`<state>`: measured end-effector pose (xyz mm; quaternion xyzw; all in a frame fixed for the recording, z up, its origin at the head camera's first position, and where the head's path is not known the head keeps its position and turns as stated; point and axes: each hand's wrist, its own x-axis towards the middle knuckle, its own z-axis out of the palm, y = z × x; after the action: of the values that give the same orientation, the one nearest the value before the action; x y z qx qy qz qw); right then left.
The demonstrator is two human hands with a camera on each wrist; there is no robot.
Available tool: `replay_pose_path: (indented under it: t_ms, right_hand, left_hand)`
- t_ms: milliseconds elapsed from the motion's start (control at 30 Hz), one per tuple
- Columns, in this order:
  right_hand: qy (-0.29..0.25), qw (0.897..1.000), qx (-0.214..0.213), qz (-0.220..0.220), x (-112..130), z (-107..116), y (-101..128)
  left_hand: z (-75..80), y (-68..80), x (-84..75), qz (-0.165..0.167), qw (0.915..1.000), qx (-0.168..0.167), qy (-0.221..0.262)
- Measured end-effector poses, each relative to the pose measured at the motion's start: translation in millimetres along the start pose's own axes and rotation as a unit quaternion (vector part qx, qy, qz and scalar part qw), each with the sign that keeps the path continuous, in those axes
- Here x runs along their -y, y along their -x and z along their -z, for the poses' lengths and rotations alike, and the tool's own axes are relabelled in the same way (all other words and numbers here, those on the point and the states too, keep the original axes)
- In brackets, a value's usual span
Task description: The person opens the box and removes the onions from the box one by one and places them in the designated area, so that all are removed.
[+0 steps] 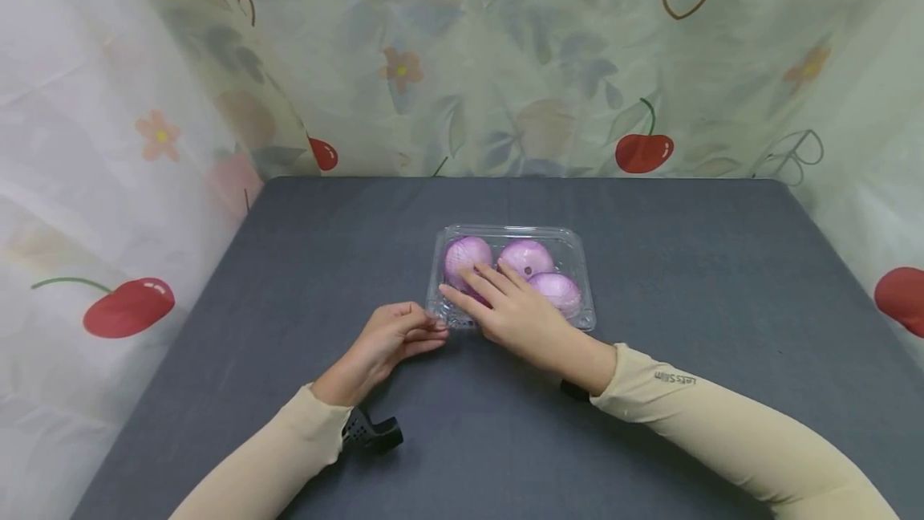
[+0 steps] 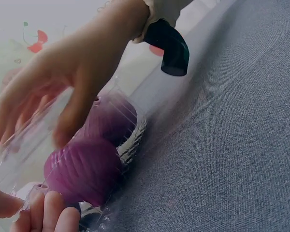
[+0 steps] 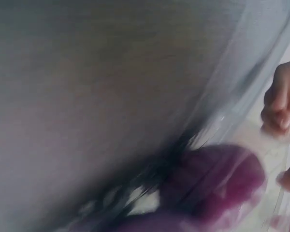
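Head view: clear clamshell box (image 1: 512, 275) of purple onions (image 1: 525, 257) at frame centre on the grey table (image 1: 722, 279). Right hand (image 1: 516, 313) lies flat on the lid, fingers straight, apparently steadying it. Left hand (image 1: 393, 337) pinches the box's near-left corner.

Left wrist view: left fingertips (image 2: 48, 212), lower left, grip the plastic edge.

Right wrist view: blurred; onions show lower right.

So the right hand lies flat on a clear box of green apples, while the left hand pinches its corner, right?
Not quite: the box holds purple onions, not green apples, as the head view shows. The right hand does lie on it, and the left hand pinches its corner.
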<state>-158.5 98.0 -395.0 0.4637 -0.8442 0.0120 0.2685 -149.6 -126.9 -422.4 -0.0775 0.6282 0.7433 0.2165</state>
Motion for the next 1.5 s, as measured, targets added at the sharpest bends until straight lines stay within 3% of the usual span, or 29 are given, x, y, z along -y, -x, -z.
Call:
replay_pose_path:
  t_ms: [233, 467, 667, 800, 1100, 1333, 1500]
  right_hand:
    - [-0.017, 1.0, -0.003, -0.026, -21, 14, 30]
    - [0.001, 1.0, 0.001, -0.021, -38, 20, 52]
    - [-0.022, 0.999, 0.018, -0.02, -46, 27, 63]
    - [-0.025, 1.0, 0.013, -0.004, -50, 26, 65]
    - [-0.015, 0.998, -0.05, 0.024, -57, 21, 65]
    - [-0.073, 0.997, -0.024, 0.007, -71, 40, 64]
    - [-0.134, 0.99, -0.028, -0.012, -84, 53, 56]
  left_hand:
    - [-0.9, -0.5, -1.7, 0.007, 0.9999, 0.011, 0.003]
    - [-0.7, -0.8, -2.2, 0.011, 0.9998, 0.015, 0.011]
    - [-0.2, -0.7, -2.4, 0.011, 0.9997, 0.017, 0.013]
    - [-0.6, -0.8, -2.4, 0.008, 0.9997, 0.015, 0.015]
    - [-0.3, -0.2, -1.3, -0.001, 0.9995, 0.02, 0.024]
    - [2.0, -0.9, -0.6, -0.01, 0.9998, 0.006, 0.016]
    - [3.1, 1.1, -1.4, -0.007, 0.9997, -0.004, 0.024]
